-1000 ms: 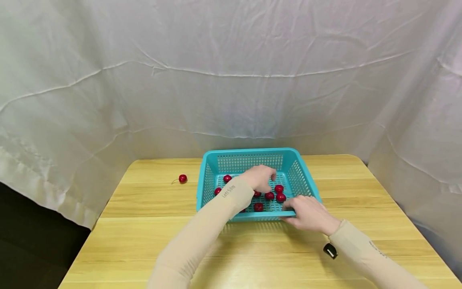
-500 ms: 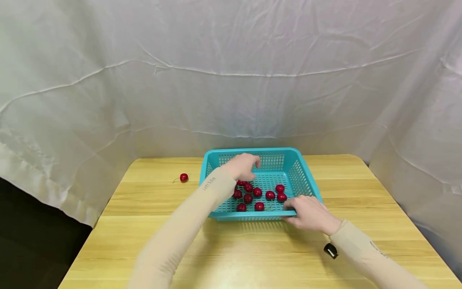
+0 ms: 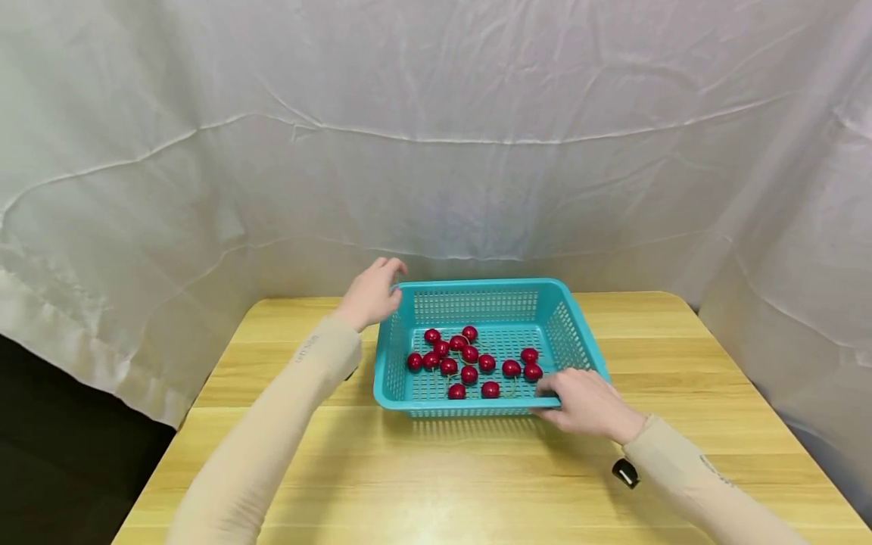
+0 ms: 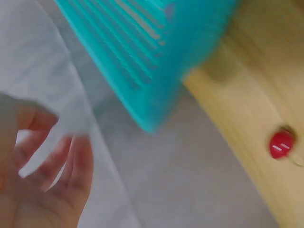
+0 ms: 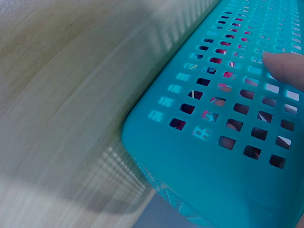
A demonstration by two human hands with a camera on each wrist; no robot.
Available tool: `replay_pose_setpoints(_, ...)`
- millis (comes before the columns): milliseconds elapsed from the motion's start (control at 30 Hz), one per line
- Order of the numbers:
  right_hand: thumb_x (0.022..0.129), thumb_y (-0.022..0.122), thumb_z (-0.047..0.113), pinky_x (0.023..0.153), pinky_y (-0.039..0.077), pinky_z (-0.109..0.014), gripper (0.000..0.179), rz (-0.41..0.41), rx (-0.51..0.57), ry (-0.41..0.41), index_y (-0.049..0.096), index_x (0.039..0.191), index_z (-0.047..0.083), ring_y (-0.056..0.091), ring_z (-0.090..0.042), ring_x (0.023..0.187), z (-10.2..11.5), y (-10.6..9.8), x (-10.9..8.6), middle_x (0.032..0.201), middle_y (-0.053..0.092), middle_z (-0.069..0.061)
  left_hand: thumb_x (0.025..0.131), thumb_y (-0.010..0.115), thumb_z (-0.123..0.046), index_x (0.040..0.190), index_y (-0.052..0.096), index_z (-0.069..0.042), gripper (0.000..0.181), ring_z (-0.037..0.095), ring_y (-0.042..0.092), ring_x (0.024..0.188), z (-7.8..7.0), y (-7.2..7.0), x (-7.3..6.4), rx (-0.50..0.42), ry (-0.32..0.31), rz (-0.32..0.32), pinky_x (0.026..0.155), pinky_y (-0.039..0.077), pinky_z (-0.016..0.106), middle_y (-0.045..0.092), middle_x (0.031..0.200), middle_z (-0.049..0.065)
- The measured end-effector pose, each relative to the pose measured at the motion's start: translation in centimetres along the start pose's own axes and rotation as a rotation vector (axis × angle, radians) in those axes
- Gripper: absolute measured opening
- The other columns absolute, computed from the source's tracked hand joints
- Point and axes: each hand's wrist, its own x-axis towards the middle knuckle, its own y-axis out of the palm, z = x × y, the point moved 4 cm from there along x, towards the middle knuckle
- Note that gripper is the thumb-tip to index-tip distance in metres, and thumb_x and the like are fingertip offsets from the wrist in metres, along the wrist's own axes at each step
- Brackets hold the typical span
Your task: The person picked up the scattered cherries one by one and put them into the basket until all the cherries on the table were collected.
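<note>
A turquoise plastic basket (image 3: 470,284) with perforated walls stands on the wooden table. Several red cherries (image 3: 469,353), some with stems showing, lie on its floor, mostly in the left and middle parts. My left hand (image 3: 371,294) is raised by the basket's back left corner; its fingers are loosely bent with nothing between them, as the left wrist view confirms. One loose cherry (image 4: 282,143) lies on the table outside the basket; my left arm hides it in the head view. My right hand (image 3: 586,403) grips the front rim near the right corner, thumb (image 5: 287,69) against the outer wall.
The wooden table (image 3: 436,484) extends in front of the basket and to both sides. A pale cloth curtain (image 3: 436,189) hangs behind and around it. A small black device (image 3: 625,473) sits at my right wrist. A dark area (image 3: 61,454) lies beyond the left edge.
My left hand has moved left, from over the cherries inside the basket to its back left corner, uncovering the cherries. The right hand keeps its hold on the rim.
</note>
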Motion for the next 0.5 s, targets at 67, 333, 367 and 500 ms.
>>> replay_pose_setpoints(67,0.082,0.081,0.035,0.049,0.038,-0.018,0.012,-0.002,-0.001,-0.003,0.072,0.083,0.026,0.047,0.003,0.061,0.0,0.0,0.0,0.073,0.064,0.017,0.093,0.054,-0.008,0.136,0.054,-0.008,0.043,0.036,0.059,0.111,1.8,-0.3,-0.8,-0.003,-0.043,-0.069,0.100,0.051,0.052,0.054,0.138,0.015)
replay_pose_setpoints(333,0.082,0.082,0.035,0.047,0.035,-0.017,0.012,-0.014,0.007,-0.007,0.072,0.082,0.027,0.044,0.003,0.058,0.1,-0.1,-0.1,0.070,0.063,0.018,0.094,0.049,-0.010,0.147,0.045,-0.005,0.054,0.050,0.048,0.129,7.7,1.0,-3.6,0.041,-0.167,-0.054,0.111,0.041,0.059,0.041,0.152,0.024)
replay_pose_setpoints(367,0.082,0.081,0.035,0.047,0.035,-0.017,0.012,-0.011,0.007,-0.008,0.072,0.082,0.027,0.044,0.004,0.058,0.1,-0.1,-0.1,0.071,0.063,0.018,0.094,0.049,-0.011,0.148,0.044,-0.004,0.055,0.051,0.048,0.129,8.2,1.3,-3.9,0.055,-0.174,-0.034,0.110,0.042,0.060,0.040,0.153,0.025)
replay_pose_setpoints(500,0.083,0.081,0.034,0.047,0.035,-0.017,0.011,-0.007,0.007,-0.011,0.073,0.083,0.027,0.044,0.004,0.058,0.1,-0.1,-0.1,0.072,0.064,0.017,0.094,0.051,-0.013,0.151,0.041,-0.004,0.059,0.056,0.048,0.130,9.7,2.7,-4.8,0.087,-0.210,0.052,0.106,0.044,0.064,0.038,0.155,0.028)
